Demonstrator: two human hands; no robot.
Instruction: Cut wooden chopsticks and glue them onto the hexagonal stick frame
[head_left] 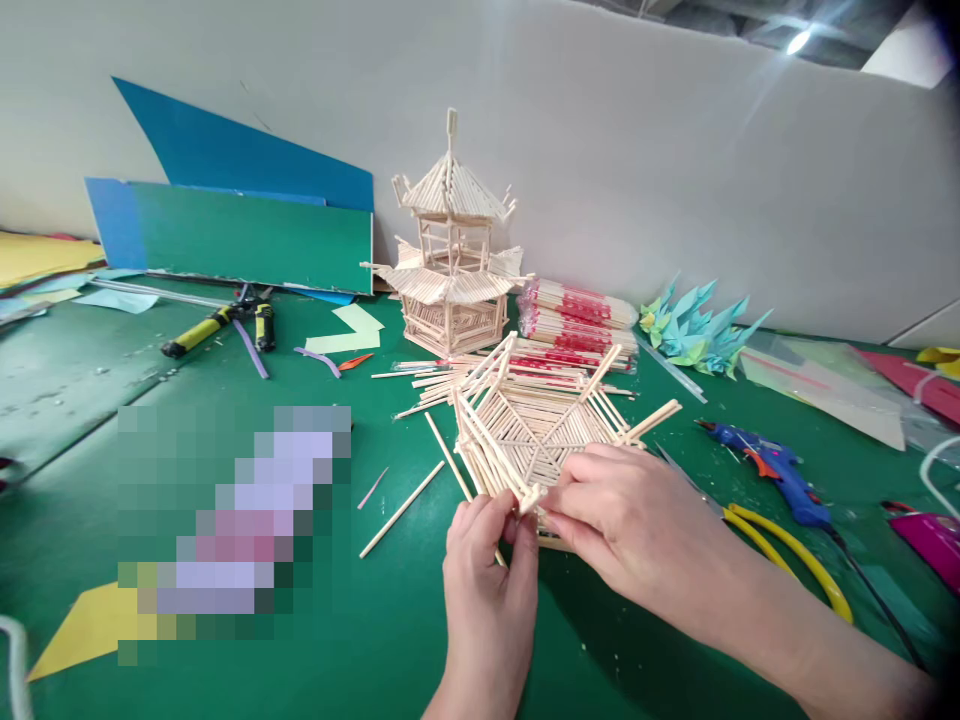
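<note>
A pale wall rises behind a green tabletop, with a ceiling light showing at upper right. On the tabletop, in front of the person, sits a hexagonal stick frame, its floor filled with sticks laid side by side between spokes that meet at the middle. The left hand has thumb and fingers nearly closed, pinching the frame's near corner, where several stick ends come together. The right hand reaches in from the other side, fingers curled and drawn close in a pinch at the same corner; exactly which sticks each fingertip grips is hidden. Directly behind the frame stands a tiered stick pagoda, upright near the wall, and just right of it lie wrapped stick bundles with red markings. Farther right are a cluster of folded blue-green paper and a blue glue gun on its side, with a yellow-handled tool lying between the gun and the right forearm. Left of the frame, a single loose stick lies slanted, a blurred patch covers part of the tabletop, and yellow-and-black pliers rest before a green board leaning upright.
</note>
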